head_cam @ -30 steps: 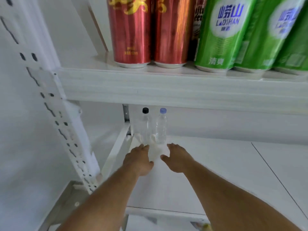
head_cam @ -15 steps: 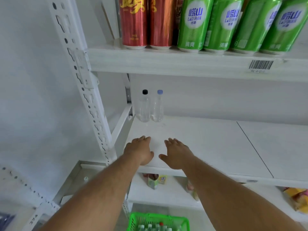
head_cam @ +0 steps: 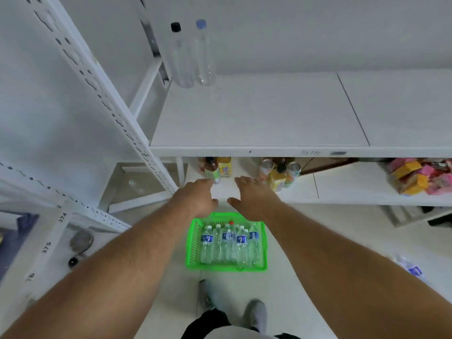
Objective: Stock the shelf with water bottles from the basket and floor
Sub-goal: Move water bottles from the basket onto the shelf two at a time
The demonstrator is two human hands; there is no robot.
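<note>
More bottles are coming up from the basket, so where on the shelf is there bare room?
Nearly the whole shelf board is bare, right of and in front of the two bottles in its back left corner. The lower shelf is crowded with drinks and snack packs.

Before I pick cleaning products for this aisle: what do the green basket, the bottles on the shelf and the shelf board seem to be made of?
The green basket looks like glossy moulded plastic, given its slotted walls and vivid colour. The two bottles on the shelf look like clear thin plastic: the wall shows through them. The shelf board is matt white with a seam; painted metal or laminate, I cannot tell which.
</note>
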